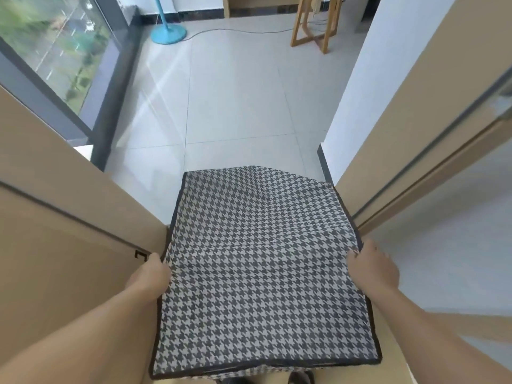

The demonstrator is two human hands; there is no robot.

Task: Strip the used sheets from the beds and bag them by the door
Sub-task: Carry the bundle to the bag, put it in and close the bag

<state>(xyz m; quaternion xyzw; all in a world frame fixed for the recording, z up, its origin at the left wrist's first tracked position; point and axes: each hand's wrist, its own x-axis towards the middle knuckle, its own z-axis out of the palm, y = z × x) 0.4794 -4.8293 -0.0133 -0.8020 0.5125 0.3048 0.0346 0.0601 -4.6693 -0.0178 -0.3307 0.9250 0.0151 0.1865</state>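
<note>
Head view: your left grip (149, 273) and right grip (371, 270) each clamp a side edge of the flat houndstooth bag (263, 245) beside the door (69, 217), no sheets or beds visible, so bagging looks barely started.

I count one checked bag (263, 259) and two hands, my left hand (149, 275) and my right hand (371, 270). Further items recorded: one blue fan base (168, 34), one cable (235, 30), one wooden frame (315, 26) and one window (55, 48). Door panels (55, 217): count unclear.
</note>
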